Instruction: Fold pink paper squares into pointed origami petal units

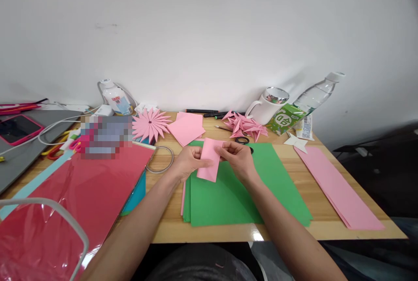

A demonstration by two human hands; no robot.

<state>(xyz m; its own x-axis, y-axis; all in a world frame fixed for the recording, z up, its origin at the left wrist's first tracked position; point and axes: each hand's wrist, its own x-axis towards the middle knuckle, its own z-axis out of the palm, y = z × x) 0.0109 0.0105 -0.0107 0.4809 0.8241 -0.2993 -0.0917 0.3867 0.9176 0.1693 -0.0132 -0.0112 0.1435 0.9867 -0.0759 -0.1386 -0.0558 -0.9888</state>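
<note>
Between my two hands is a small folded piece of pink paper [209, 161], held up over a stack of green paper [235, 202]. My left hand [189, 162] grips its left edge with thumb and fingers. The right edge is pinched by my right hand [237, 157], near the top. Just behind the hands lie pink paper squares [187, 127]. Farther left is a pink folded-paper pinwheel shape [150, 125]. A pile of pointed pink folded pieces [246, 125] rests behind my right hand, with black-handled scissors [242, 140] partly hidden there.
A white mug [266, 106], a green carton [285, 119] and a clear bottle [318, 93] stand at the back right. Long pink strips [339, 189] lie along the right side. On the left are red sheets in plastic [85, 185], a white bottle [116, 97] and a phone [20, 129].
</note>
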